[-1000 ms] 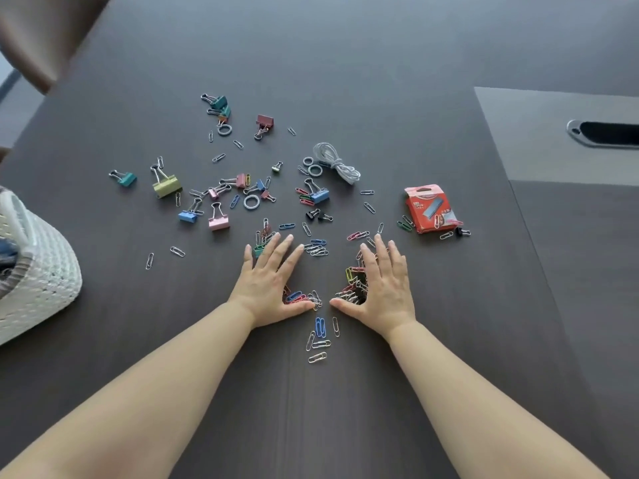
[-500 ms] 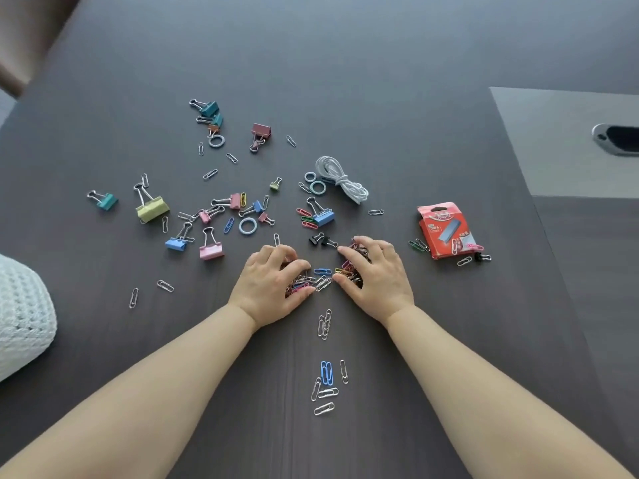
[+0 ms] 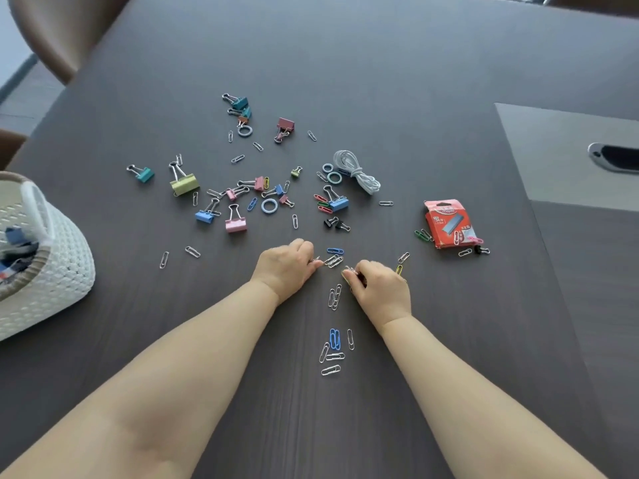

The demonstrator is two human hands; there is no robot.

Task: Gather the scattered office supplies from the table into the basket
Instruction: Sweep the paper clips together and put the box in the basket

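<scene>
My left hand [image 3: 288, 266] and my right hand [image 3: 378, 288] rest on the dark table [image 3: 380, 63], each with fingers curled shut over a bunch of paper clips. A few loose paper clips [image 3: 334, 260] lie between the two hands, and several more paper clips [image 3: 333, 350] lie nearer me. Coloured binder clips [image 3: 236, 223] are scattered beyond the hands. A white elastic cord bundle [image 3: 358, 171] and a red staple box [image 3: 449, 224] lie to the right. The white woven basket [image 3: 58, 271] stands at the left edge with some items inside.
A brown chair [image 3: 58, 32] stands at the far left corner. A grey panel with a cable slot [image 3: 613, 159] is set into the table at the right. Two stray clips [image 3: 192, 252] lie between the basket and my left hand.
Both hands went from lying flat and spread to curled shut, raking clips into their grasp. They have drawn slightly apart, and the view has shifted so the basket shows more.
</scene>
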